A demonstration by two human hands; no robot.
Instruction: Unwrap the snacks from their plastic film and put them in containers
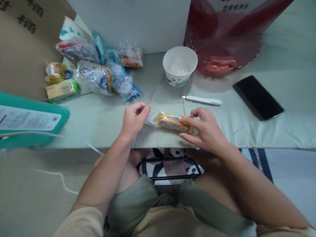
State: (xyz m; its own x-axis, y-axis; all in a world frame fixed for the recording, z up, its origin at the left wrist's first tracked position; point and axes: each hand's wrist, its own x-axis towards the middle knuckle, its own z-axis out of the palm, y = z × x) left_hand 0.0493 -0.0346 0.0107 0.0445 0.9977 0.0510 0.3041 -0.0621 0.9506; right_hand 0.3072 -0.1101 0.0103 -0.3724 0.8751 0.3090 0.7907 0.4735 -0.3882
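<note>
A yellow-and-red snack packet (174, 122) lies near the front edge of the cloth-covered surface, with clear plastic wrap (152, 119) bunched at its left end. My right hand (204, 126) grips the packet's right end between thumb and fingers. My left hand (136, 117) is closed in a pinch on the clear wrap stretching left from the packet. Just beyond the packet lies a white utility knife (201, 100), its tip pointing left. Behind that stands a white paper cup (180, 65) with blue-green print and clear plastic inside.
Plastic-wrapped snacks (96, 77) are heaped at the back left, by a cardboard box (24, 49). A green container (32, 118) stands at left with a white cable (71, 136) before it. At right are a clear gold-rimmed bowl (247, 64) holding red packets and a black phone (258, 97).
</note>
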